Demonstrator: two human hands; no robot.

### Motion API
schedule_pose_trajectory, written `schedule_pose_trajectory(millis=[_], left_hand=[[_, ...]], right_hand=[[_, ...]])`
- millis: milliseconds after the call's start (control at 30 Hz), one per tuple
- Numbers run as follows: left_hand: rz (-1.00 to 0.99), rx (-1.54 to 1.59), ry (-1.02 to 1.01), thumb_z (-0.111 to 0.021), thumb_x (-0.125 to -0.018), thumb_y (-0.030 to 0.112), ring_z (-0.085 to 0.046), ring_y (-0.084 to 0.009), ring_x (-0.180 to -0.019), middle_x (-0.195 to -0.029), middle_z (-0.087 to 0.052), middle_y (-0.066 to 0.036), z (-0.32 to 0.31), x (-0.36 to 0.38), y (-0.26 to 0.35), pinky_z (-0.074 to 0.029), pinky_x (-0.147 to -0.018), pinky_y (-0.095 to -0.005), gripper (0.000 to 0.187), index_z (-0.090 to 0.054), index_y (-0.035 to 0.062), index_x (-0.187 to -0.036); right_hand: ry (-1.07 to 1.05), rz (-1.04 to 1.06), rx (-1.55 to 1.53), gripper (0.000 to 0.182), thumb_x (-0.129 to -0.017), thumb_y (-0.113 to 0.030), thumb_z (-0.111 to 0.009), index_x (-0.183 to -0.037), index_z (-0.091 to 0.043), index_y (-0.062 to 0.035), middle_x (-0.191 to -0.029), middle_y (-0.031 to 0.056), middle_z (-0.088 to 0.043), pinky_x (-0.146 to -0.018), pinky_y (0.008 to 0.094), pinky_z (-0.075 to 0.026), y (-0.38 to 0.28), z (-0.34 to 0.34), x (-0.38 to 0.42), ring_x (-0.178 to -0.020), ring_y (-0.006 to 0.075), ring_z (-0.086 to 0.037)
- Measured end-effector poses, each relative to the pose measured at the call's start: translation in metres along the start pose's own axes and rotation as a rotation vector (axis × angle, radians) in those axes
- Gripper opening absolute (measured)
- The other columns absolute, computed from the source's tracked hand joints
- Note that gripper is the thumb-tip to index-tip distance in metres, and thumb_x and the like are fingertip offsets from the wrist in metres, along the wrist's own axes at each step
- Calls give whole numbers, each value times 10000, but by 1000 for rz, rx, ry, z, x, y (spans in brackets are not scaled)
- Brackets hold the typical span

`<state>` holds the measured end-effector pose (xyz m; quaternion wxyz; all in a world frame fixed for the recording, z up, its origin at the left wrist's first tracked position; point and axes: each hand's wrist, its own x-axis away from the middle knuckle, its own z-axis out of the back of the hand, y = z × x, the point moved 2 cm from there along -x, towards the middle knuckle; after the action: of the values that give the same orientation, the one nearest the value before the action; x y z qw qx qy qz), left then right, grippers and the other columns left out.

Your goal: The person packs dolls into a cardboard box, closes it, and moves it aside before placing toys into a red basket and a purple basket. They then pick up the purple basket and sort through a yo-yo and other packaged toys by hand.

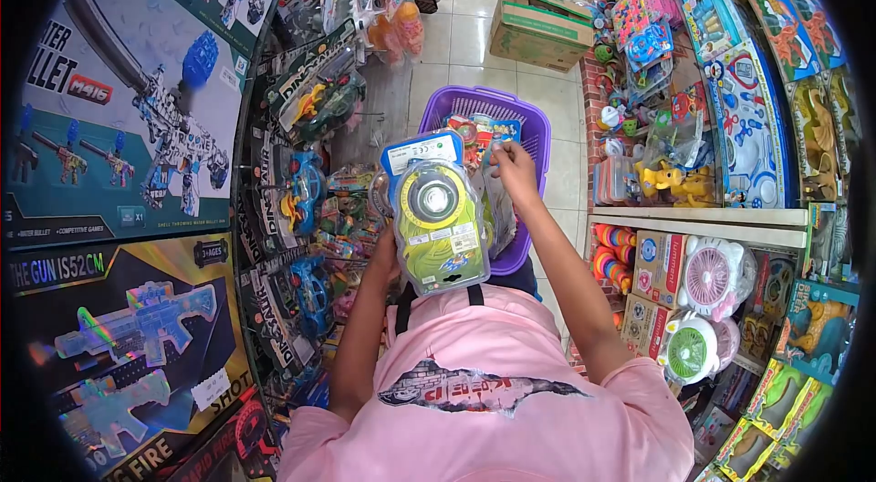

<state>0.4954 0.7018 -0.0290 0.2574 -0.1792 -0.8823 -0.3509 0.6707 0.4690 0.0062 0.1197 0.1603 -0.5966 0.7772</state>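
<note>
A blister-packed toy with a yellow-green body and a round silver lens-like part is held up in front of my chest, its backing card blue at the top. My left hand grips it from the left edge, with most of the fingers hidden behind it. My right hand is closed in a pinch at the pack's upper right, over the purple basket. What its fingertips hold, if anything, is too small to make out. Behind the toy pack shows another clear plastic pack. Colourful packaged items lie in the basket.
Hanging toy packs and large boxed toy guns line the left side. Shelves on the right carry toys and small fans, with a white shelf edge. A cardboard box sits on the tiled floor ahead.
</note>
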Motion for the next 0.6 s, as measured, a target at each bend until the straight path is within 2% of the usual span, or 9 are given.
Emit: schedule_pose_trajectory(millis=[67,133,167,200,267,400,467,533,600], left_hand=[[-12,-18,32,-463,-995,426,-632,-210,-1068,-1217,-636,-99,1,3,1,-515,-918,-353,485,-561,41,-1274],[-54,-8,47,-475,-996,404,-632,-209,-1061,-1212,-639,-96,11,0,-4,-514,-914,-353,460,-568,41,-1263],[-57,-4,51,-475,-996,404,-632,-209,-1061,-1212,-639,-96,10,1,-3,-514,-914,-353,460,-568,41,-1263],[-51,20,68,-480,-996,392,-632,-206,-1062,-1208,-641,-93,9,3,-3,-512,-916,-352,449,-570,40,-1260],[-52,48,86,-484,-997,381,-631,-204,-1063,-1205,-643,-91,11,2,-3,-511,-917,-352,437,-572,40,-1257],[-63,39,147,-488,-998,376,-628,-199,-1070,-1200,-647,-87,7,12,-4,-506,-925,-347,436,-573,36,-1257],[-85,28,191,-493,-996,375,-627,-196,-1072,-1200,-647,-87,2,18,-7,-504,-927,-346,437,-574,35,-1258],[-124,116,129,-501,-992,365,-631,-193,-1068,-1203,-647,-87,-2,20,-12,-506,-924,-340,433,-574,34,-1260],[-151,163,120,-502,-992,358,-634,-191,-1062,-1203,-647,-90,-4,21,-19,-512,-917,-338,427,-573,35,-1262]], right_hand=[[21,-46,36,396,-942,-324,-616,-1014,-605,65,-823,95,-655,-576,278,-491,31,-11,-26,-671,145,-627],[42,-207,128,511,-889,-381,-666,-1069,-595,92,-874,173,-688,-678,348,-534,60,-27,-47,-798,244,-691],[149,-208,294,556,-837,-432,-701,-1046,-635,79,-940,251,-692,-803,414,-530,121,-33,-88,-923,354,-688],[143,-207,298,556,-837,-432,-701,-1046,-635,79,-940,251,-692,-803,414,-530,121,-34,-89,-923,354,-688],[163,-198,564,402,-848,-409,-691,-930,-685,-16,-913,136,-709,-689,373,-519,109,-39,-88,-761,267,-679],[145,-160,482,342,-797,-369,-730,-884,-710,-39,-976,205,-697,-808,426,-510,100,-37,-80,-936,360,-666],[206,-1,454,279,-816,-270,-710,-894,-696,-2,-964,223,-684,-766,426,-507,94,-33,-69,-885,357,-666],[186,386,493,218,-834,-159,-674,-950,-691,25,-949,218,-679,-774,435,-504,67,-20,-58,-860,370,-660],[165,479,529,207,-839,-112,-652,-983,-689,33,-943,211,-675,-767,436,-504,56,-5,-51,-847,368,-659]])
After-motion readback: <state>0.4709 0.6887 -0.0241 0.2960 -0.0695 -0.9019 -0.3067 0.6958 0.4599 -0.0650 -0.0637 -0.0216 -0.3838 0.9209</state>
